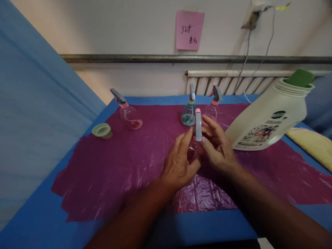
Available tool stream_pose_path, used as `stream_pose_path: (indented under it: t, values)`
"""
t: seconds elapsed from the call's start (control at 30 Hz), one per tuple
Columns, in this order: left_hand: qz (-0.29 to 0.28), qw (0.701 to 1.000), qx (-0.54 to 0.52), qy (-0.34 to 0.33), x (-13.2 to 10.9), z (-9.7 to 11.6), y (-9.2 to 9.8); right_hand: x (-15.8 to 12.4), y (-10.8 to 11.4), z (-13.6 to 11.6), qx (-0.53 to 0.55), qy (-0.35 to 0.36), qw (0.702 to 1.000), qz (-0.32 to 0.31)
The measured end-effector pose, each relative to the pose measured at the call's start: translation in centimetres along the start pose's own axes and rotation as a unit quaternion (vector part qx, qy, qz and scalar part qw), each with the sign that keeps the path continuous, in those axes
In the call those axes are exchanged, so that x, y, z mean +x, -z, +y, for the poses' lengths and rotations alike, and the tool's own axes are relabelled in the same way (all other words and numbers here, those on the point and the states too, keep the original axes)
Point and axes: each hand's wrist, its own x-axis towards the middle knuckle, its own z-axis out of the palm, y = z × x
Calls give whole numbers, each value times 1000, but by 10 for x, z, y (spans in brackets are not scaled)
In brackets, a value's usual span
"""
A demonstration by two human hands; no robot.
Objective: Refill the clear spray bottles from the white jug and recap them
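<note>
A small spray bottle with a grey and pink head (198, 125) stands upright between my hands at the middle of the table. My left hand (181, 160) is wrapped round its clear pink body from the left. On the right, my right hand (219, 147) has its thumb and fingers closed about the neck and spray head. Just behind are a teal spray bottle (188, 114) and another pink-collared spray bottle (212, 110), partly hidden by my right fingers. A third pink-collared spray bottle (130, 116) stands at the back left.
A large cream jug (269, 117) with a green piece in its mouth stands at the right, beside a yellow cloth (311, 145). A pale green cup (102, 130) sits at the left. Purple plastic sheet (109, 173) covers the blue tabletop (207, 224). A wall rises behind.
</note>
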Motion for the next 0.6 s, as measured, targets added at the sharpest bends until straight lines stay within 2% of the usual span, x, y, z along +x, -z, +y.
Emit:
stream_pose_path:
  t: [0.2,0.4,0.6]
  values:
    - [8,1000,2,-9,-1,-3,-2,2,-2,6,-6,29,998,55]
    - [14,1000,6,-21,-1,-5,-3,1,0,0,15,0,1000,-5]
    - [15,1000,6,-9,-2,-5,-3,2,-2,6,-15,17,999,46]
